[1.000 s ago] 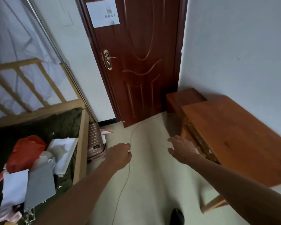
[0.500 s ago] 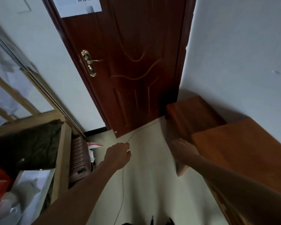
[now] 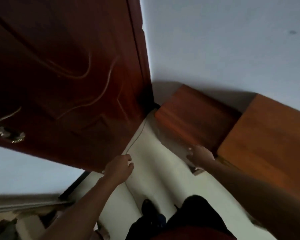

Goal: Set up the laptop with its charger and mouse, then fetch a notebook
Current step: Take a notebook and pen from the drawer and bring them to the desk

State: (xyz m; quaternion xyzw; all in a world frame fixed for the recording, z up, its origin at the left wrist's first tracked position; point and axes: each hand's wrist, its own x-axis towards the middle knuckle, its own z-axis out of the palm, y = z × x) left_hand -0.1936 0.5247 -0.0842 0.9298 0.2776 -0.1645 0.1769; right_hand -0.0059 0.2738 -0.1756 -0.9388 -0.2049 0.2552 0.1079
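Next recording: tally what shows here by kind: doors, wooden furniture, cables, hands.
Doors: 1, door
Wooden furniture: 2, low cabinet, desk
Cables: 1, cable
Hands: 2, left hand, right hand
Total: 6

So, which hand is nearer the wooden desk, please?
Right. The right hand is at the near corner of the desk; the left hand is over the floor, by the door.

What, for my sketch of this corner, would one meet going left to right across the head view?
door handle → left hand, gripping the thin cable → right hand, fingers stretched out → wooden desk
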